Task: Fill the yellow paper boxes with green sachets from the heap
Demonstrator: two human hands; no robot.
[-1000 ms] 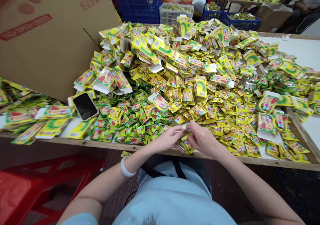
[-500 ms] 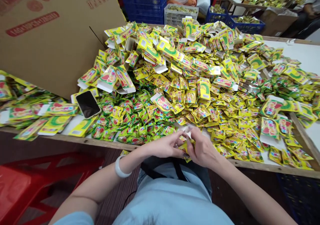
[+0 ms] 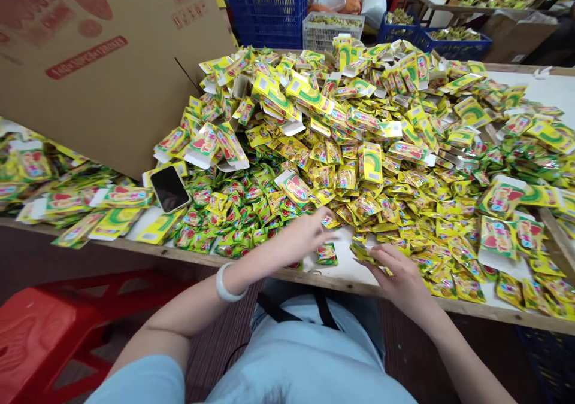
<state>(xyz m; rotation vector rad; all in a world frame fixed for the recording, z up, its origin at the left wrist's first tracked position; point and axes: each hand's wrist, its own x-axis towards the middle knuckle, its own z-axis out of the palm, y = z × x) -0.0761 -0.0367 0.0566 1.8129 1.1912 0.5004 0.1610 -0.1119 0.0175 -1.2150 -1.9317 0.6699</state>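
My left hand (image 3: 308, 235) is over the front of the table, fingers stretched out and slightly blurred, with nothing visible in them. Just under it a green candy packet (image 3: 326, 253) lies on the white tabletop. At the table's front edge, my right hand (image 3: 399, 281) grips a small yellow box (image 3: 365, 252), its fingers covering much of it. Green watermelon packets (image 3: 233, 209) are heaped near my left hand, yellow packets (image 3: 431, 230) near my right. A flattish printed box (image 3: 294, 187) rests on the heap beyond my left hand.
A large cardboard carton (image 3: 117, 63) leans at the left, with a phone (image 3: 169, 188) beside it. Many printed boxes (image 3: 309, 96) top the pile. A red stool (image 3: 40, 332) stands at lower left. Blue crates (image 3: 265, 12) and a white crate (image 3: 333, 31) are behind the table.
My hands, together half a second ago around something with a white flap, have separated. The right moved rightward with the yellow box; the left opened and reached slightly forward. The view shifted a little.
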